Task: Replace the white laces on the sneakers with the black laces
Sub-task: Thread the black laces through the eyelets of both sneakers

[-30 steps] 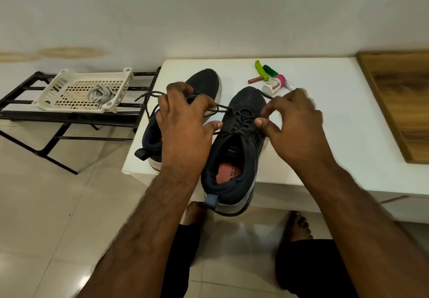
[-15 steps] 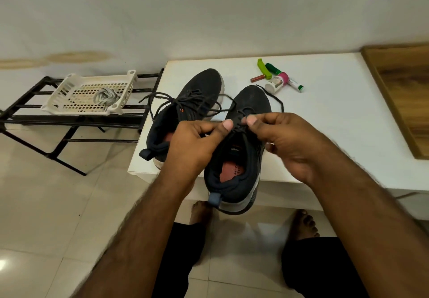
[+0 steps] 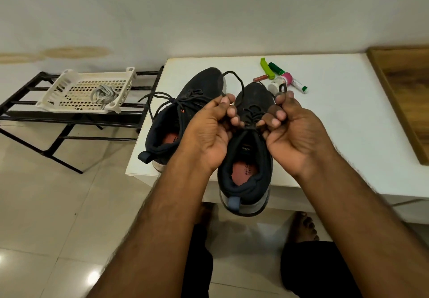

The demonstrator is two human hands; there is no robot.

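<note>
Both hands have turned palm-up and spread apart since before; left hand (image 3: pixel 209 130) and right hand (image 3: pixel 294 132) each pinch an end of the thin black lace (image 3: pixel 239 84) over the dark fabric sneaker (image 3: pixel 248 158), centre frame.

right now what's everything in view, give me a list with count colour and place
sneakers: 2, black; left sneaker and right sneaker side by side at the white table's front edge
black laces: threaded in both; the right sneaker's lace ends held up
white table: 1, against the wall
small items: a few, green, pink, white, brown; table's far side
wooden board: 1, brown, right edge
basket: 1, white, on the rack
white laces: a bundle, greyish white, inside the basket
rack: 1, black metal, left of the table
left hand: pinches one lace end
right hand: pinches the other end
feet: 2, bare, below the table
</note>
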